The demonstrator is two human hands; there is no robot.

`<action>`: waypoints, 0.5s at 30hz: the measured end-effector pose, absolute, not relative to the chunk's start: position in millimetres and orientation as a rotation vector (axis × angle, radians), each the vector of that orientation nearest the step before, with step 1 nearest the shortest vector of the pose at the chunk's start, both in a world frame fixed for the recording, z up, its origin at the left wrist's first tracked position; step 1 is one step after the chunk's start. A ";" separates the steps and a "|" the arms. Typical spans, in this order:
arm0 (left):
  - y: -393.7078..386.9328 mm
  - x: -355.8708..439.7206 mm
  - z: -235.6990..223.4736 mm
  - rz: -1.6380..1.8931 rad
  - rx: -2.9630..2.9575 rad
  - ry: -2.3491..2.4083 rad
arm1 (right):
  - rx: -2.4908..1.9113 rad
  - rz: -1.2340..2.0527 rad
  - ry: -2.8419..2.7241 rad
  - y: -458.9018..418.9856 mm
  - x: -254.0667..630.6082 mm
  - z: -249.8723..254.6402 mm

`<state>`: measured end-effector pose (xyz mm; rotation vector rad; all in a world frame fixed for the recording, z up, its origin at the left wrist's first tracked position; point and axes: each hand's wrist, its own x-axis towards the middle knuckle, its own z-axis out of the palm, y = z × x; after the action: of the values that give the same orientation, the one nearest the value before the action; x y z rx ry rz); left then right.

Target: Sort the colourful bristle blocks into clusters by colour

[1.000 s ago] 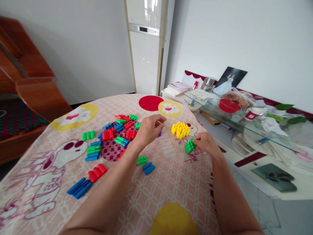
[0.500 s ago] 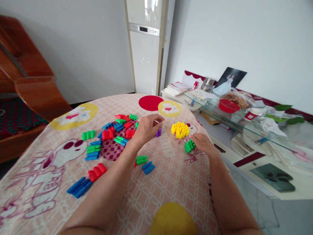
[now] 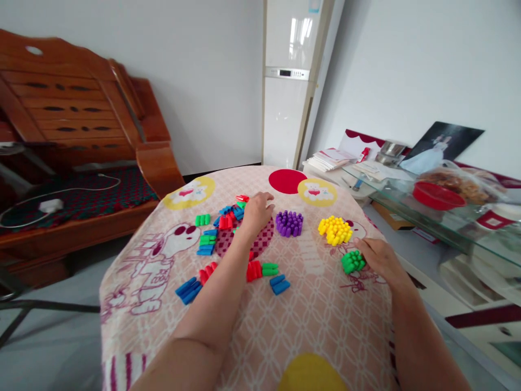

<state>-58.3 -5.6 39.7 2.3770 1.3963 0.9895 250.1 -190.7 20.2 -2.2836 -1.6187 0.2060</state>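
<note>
- The left hand [image 3: 259,210] is hovering over or resting on the mixed pile [image 3: 227,220] of red, blue and green pegs; its fingers are bending loosely, leaving a narrow gap at the thumb, and I cannot tell whether it is gripping a peg beneath.
- Compared with half a second ago, this hand is sitting further left among the pegs, no longer covering the purple cluster [image 3: 289,224], which is now showing whole, standing just right of the hand.
- The right hand [image 3: 380,259] is staying beside the green cluster [image 3: 352,262], as earlier; its fingers are reaching the cluster's near-right side, but I cannot tell whether they are pinching it.
- The yellow cluster [image 3: 335,231] is standing beyond and left of the right hand, between it and the purple pegs.
- Nearer the body than the left hand, a red group [image 3: 254,270] is emerging from behind the forearm, more of it showing than before, with a blue pair [image 3: 279,284] lying to its right.
- Around everything, the cloth-covered counter [image 3: 317,331] is spreading.
- Farther left of the left hand, the wooden bench [image 3: 81,108] is showing more fully, the view having turned leftward.
</note>
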 end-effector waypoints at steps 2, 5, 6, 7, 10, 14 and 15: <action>7.8 -77.9 30.3 0.931 2.340 1.576 | -2.257 0.090 -1.651 -189.7 252.7 17.0; 21.6 -102.1 12.6 0.759 2.274 1.759 | -2.225 0.012 -1.667 -188.6 255.0 10.7; 24.1 -106.7 6.6 0.697 2.256 1.811 | -2.221 0.009 -1.667 -188.2 255.5 8.7; 25.7 -109.2 0.9 0.646 2.239 1.857 | -2.220 0.007 -1.668 -187.9 255.8 6.9; 27.0 -106.6 -10.7 0.588 2.219 1.921 | -2.212 -0.007 -1.693 -187.1 256.0 3.7; 27.5 -100.0 -8.5 0.689 2.164 1.925 | -2.218 -0.008 -1.697 -187.1 254.8 4.1; 27.9 -101.1 -5.0 0.742 2.115 1.914 | -2.216 -0.005 -1.694 -187.2 254.6 4.6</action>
<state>-101.1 27.9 -5.0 2.1147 1.9142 0.7424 254.6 -187.2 4.6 -2.2162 -1.6937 -0.0050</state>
